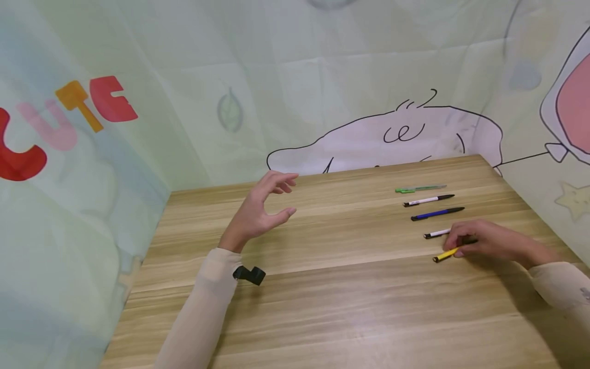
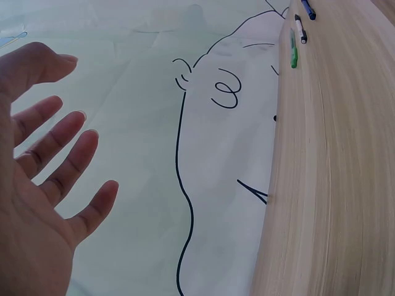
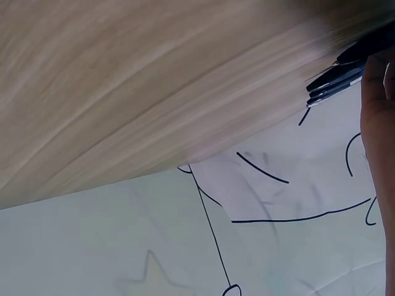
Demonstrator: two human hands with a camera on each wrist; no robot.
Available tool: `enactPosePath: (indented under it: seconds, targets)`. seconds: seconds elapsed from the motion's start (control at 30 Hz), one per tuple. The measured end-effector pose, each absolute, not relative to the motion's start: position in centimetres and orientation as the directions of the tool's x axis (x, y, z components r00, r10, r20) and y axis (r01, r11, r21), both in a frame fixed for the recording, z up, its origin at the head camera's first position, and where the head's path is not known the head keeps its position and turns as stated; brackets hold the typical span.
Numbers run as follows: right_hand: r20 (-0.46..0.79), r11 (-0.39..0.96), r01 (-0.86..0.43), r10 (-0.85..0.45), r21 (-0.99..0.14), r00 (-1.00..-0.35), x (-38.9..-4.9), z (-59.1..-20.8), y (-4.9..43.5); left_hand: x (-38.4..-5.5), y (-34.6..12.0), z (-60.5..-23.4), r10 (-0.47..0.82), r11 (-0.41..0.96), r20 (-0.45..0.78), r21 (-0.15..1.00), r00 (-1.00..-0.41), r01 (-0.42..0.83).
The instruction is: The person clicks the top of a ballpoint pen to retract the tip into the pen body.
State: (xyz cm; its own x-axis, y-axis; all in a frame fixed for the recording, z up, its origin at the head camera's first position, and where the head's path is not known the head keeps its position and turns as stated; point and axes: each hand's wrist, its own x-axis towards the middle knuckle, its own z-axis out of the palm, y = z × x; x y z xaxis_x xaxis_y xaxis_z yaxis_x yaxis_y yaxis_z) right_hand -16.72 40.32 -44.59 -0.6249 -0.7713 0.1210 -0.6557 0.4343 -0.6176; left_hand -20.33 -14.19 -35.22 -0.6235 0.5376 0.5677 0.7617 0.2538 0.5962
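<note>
At the right of the table my right hand (image 1: 493,241) pinches a yellow pen (image 1: 445,255) between thumb and fingers, its dark end partly hidden by the hand. Just beyond it lies a white pen (image 1: 435,234), half covered by the fingers. Farther back a blue pen (image 1: 437,214), another white pen (image 1: 428,200) and a green pen (image 1: 420,189) lie roughly parallel in a column. My left hand (image 1: 258,207) hovers over the table's left half, thumb and fingers spread apart around nothing. Dark pen tips (image 3: 336,77) show beside the right hand in the right wrist view.
The wood-grain table (image 1: 322,307) ends at a printed cloth backdrop (image 1: 198,102) with cartoon drawings and letters. A black strap mount (image 1: 249,275) sits on the left wrist, over a beige sleeve (image 1: 203,307).
</note>
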Motion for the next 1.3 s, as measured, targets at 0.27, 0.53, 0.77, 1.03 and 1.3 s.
enactPosePath:
  seconds: [0.27,0.53,0.77,1.03,1.3]
  targets:
    - [0.086,0.536,-0.625,-0.716,-0.568,-0.693,-16.3,-43.3,39.7,-20.4,-14.1,-35.2,0.539,0.242,0.58,0.587,-0.61,0.772]
    - [0.162,0.558,-0.632,-0.667,-0.537,-0.727,-16.7,-41.6,38.1,-20.4,-13.3,-35.1,0.547,0.224,0.589,0.582,-0.595,0.782]
    - [0.172,0.577,-0.527,-0.557,-0.624,-0.813,-16.6,-40.1,36.6,-20.4,-12.4,-34.9,0.542,0.201,0.606,0.579,-0.582,0.79]
    - [0.156,0.565,-0.407,-0.439,-0.718,-0.885,-16.4,-38.5,34.1,-20.6,-10.7,-34.7,0.529,0.166,0.624,0.589,-0.576,0.791]
    - [0.122,0.579,-0.29,-0.311,-0.762,-0.943,-16.5,-37.0,31.8,-20.7,-8.4,-34.1,0.495,0.168,0.655,0.573,-0.571,0.802]
